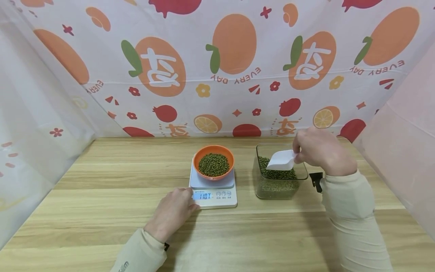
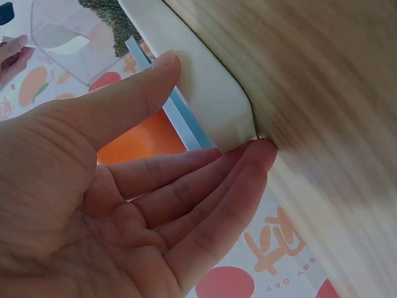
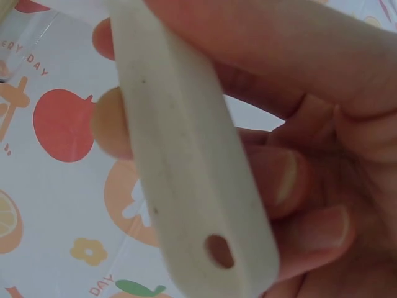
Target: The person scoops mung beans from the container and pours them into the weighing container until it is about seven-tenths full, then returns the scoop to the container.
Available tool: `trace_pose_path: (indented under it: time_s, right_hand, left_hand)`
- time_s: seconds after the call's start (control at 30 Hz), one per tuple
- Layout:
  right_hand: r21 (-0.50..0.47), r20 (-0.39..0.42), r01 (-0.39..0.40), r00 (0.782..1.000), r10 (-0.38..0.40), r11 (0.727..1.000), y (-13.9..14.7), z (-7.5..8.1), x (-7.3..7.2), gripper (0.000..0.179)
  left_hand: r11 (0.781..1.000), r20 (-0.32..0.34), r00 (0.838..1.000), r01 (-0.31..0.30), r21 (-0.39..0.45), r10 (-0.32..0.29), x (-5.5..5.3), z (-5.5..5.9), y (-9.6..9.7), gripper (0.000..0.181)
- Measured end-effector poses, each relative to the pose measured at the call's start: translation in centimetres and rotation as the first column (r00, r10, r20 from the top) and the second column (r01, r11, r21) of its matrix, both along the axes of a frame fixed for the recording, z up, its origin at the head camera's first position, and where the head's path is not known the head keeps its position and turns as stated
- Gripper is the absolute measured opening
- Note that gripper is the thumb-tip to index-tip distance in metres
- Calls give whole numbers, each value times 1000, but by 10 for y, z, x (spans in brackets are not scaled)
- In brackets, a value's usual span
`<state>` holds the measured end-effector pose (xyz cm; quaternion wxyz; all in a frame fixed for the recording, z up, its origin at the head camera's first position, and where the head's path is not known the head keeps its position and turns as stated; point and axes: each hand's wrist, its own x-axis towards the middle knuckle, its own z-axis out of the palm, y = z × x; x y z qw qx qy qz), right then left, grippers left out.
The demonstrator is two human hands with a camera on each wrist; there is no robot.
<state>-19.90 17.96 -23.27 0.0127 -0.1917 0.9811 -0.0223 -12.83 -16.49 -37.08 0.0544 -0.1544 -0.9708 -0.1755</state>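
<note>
My right hand (image 1: 317, 149) grips a white plastic scoop (image 1: 282, 160) by its handle, with the fingers wrapped around it in the right wrist view. The scoop's tilted bowl is over a clear container (image 1: 276, 190) partly filled with green mung beans (image 1: 272, 173). Against the front left corner of a white digital kitchen scale (image 1: 221, 202) rests my left hand (image 1: 174, 211). Its thumb and fairly straight fingertips touch the scale's edges in the left wrist view. On the scale's platform stands an orange bowl (image 1: 198, 170) holding mung beans; the display (image 1: 202, 196) appears to read 110.7.
A wood-grain table (image 1: 102, 196) carries everything. Behind it hangs a white curtain (image 1: 193, 102) printed with fruit, and pale sheets close off both sides. The container stands to the right of the scale, with a gap of tabletop between them.
</note>
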Motion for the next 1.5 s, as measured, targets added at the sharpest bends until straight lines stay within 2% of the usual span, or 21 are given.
trace_pose_path:
  time_s: [0.2,0.77,1.33,1.5]
  right_hand:
    - [18,-2,-16,1000,16,1000,0,-4,-1,15]
    - [5,82,10,997,-10,1000,1,-13,-2,14]
    - [45,103,1,995,-5,999,-2,-24,-5,16]
    - [18,119,8,993,-10,1000,-4,-28,-5,18]
  left_hand:
    - [1000,3,1000,-1,6,1,0,0,0,27]
    - [1000,4,1000,-4,2,4,1,2,0,27]
    - [1000,9,1000,-6,3,6,0,2,0,28]
    - [1000,10,1000,-5,4,5,0,2,0,27]
